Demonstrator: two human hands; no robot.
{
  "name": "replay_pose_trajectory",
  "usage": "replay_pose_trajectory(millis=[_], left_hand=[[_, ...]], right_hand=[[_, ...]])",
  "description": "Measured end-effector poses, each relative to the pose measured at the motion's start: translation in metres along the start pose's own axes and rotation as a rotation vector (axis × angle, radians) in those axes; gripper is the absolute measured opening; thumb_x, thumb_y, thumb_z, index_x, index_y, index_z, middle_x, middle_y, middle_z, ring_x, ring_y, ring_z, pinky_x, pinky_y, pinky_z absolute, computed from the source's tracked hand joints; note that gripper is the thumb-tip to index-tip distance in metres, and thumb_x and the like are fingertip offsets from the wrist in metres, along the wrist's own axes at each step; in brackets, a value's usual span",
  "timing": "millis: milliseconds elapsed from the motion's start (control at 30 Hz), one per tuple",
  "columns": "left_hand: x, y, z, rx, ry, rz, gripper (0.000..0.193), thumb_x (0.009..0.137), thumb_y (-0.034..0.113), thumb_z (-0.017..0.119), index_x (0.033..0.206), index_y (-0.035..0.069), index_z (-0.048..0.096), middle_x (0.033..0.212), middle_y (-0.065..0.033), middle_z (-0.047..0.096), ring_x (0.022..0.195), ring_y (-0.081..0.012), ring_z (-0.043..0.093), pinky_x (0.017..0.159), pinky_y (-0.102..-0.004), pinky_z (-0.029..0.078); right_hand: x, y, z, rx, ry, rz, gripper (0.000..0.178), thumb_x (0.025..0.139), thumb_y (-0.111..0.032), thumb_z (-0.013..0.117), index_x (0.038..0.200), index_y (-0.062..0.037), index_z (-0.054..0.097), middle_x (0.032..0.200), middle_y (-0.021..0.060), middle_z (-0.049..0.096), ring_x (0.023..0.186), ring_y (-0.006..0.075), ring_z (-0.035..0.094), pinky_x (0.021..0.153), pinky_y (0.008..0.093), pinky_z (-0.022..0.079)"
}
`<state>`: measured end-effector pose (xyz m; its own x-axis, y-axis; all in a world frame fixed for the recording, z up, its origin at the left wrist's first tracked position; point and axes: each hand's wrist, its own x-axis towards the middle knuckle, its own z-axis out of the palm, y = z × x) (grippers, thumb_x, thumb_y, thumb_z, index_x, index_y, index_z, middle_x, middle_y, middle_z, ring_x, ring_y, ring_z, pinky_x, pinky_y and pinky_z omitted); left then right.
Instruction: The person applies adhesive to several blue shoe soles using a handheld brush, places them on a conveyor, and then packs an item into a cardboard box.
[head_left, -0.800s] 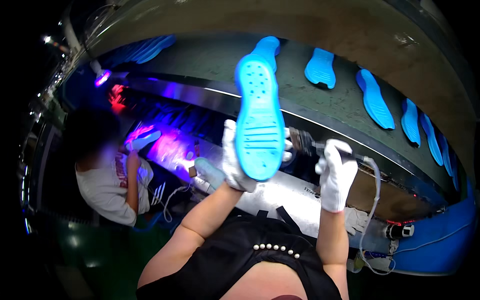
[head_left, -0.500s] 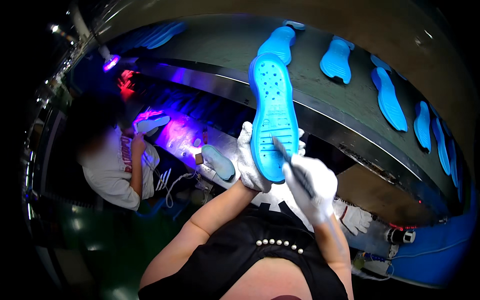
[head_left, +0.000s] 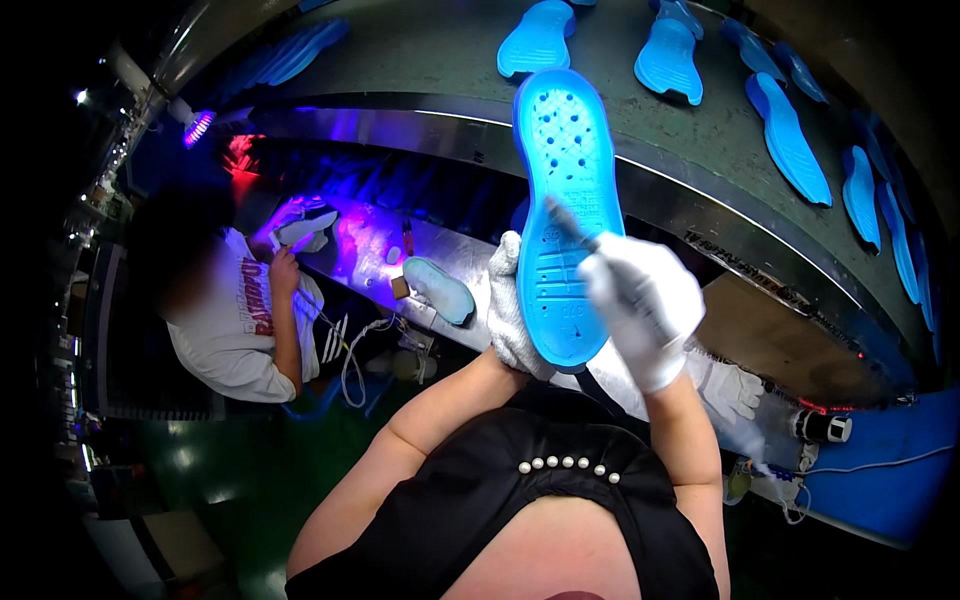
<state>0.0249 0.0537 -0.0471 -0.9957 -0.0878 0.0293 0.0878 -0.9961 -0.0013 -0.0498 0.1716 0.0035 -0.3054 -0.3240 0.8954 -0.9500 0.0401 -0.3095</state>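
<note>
Upright in front of me stands a blue shoe sole, its dotted and ribbed face turned toward me. My left hand, in a white knit glove, grips its lower left edge from behind; part of those fingers is hidden by the sole. In a white glove as well, my right hand is closed around a slim, dark-handled brush. The brush tip meets or hovers just over the middle of the sole, above the ribs; contact is hard to tell.
Several blue soles lie on the dark conveyor belt beyond a metal edge. A pale sole and a small brown block rest on the bench. A co-worker sits at left under purple light. Spare gloves lie at right.
The brush has moved up the sole, from the ribs to the area above them. Sole and both hands have shifted slightly right; the soles on the belt sit higher in view.
</note>
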Motion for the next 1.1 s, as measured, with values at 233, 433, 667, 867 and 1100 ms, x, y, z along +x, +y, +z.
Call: replay_pose_trajectory(millis=[233, 433, 667, 867, 1100], left_hand=[[-0.001, 0.006, 0.017, 0.181, -0.047, 0.097, 0.072, 0.093, 0.064, 0.041, 0.132, 0.004, 0.049, 0.121, -0.0145, 0.06, 0.101, -0.0277, 0.062, 0.089, -0.0407, 0.052], [0.007, 0.026, -0.005, 0.189, -0.168, -0.043, 0.107, 0.077, 0.084, 0.04, 0.134, -0.007, 0.041, 0.12, -0.0312, 0.055, 0.097, -0.0423, 0.063, 0.082, -0.0511, 0.055], [0.014, 0.039, -0.01, 0.152, -0.29, -0.136, 0.108, 0.077, 0.078, 0.049, 0.138, -0.01, 0.034, 0.121, -0.0336, 0.051, 0.089, -0.0388, 0.057, 0.076, -0.0482, 0.052], [0.013, 0.053, 0.004, 0.392, -0.256, -0.134, 0.097, 0.085, 0.075, 0.039, 0.14, -0.005, 0.036, 0.119, -0.0374, 0.053, 0.092, -0.043, 0.064, 0.071, -0.0464, 0.057], [0.021, 0.077, 0.007, 0.442, 0.066, -0.442, 0.076, 0.088, 0.063, 0.049, 0.136, 0.004, 0.049, 0.118, -0.0284, 0.06, 0.1, -0.0415, 0.064, 0.076, -0.0565, 0.055]], right_hand=[[0.005, -0.025, -0.009, 0.377, -0.113, 0.598, 0.021, 0.081, 0.007, 0.07, 0.101, 0.0031, 0.063, 0.092, 0.0076, 0.069, 0.084, 0.0104, 0.065, 0.071, 0.0312, 0.055], [-0.021, -0.053, -0.007, 0.285, -0.349, 0.125, 0.035, 0.074, 0.0, 0.077, 0.106, -0.0051, 0.065, 0.092, 0.0117, 0.07, 0.075, 0.0229, 0.069, 0.069, 0.0298, 0.054], [-0.037, -0.06, 0.001, 0.2, -0.291, 0.127, 0.033, 0.069, -0.009, 0.083, 0.097, -0.0077, 0.066, 0.085, 0.0085, 0.067, 0.072, 0.0248, 0.066, 0.067, 0.0321, 0.052], [-0.037, -0.025, -0.003, 0.462, -0.26, 0.44, 0.024, 0.08, 0.002, 0.071, 0.102, -0.0018, 0.065, 0.092, 0.0084, 0.07, 0.072, 0.0124, 0.065, 0.065, 0.0252, 0.052], [-0.015, -0.031, -0.009, 0.474, -0.495, 0.456, 0.014, 0.081, -0.012, 0.071, 0.094, -0.0108, 0.069, 0.088, 0.0078, 0.069, 0.075, 0.0237, 0.066, 0.068, 0.0331, 0.053]])
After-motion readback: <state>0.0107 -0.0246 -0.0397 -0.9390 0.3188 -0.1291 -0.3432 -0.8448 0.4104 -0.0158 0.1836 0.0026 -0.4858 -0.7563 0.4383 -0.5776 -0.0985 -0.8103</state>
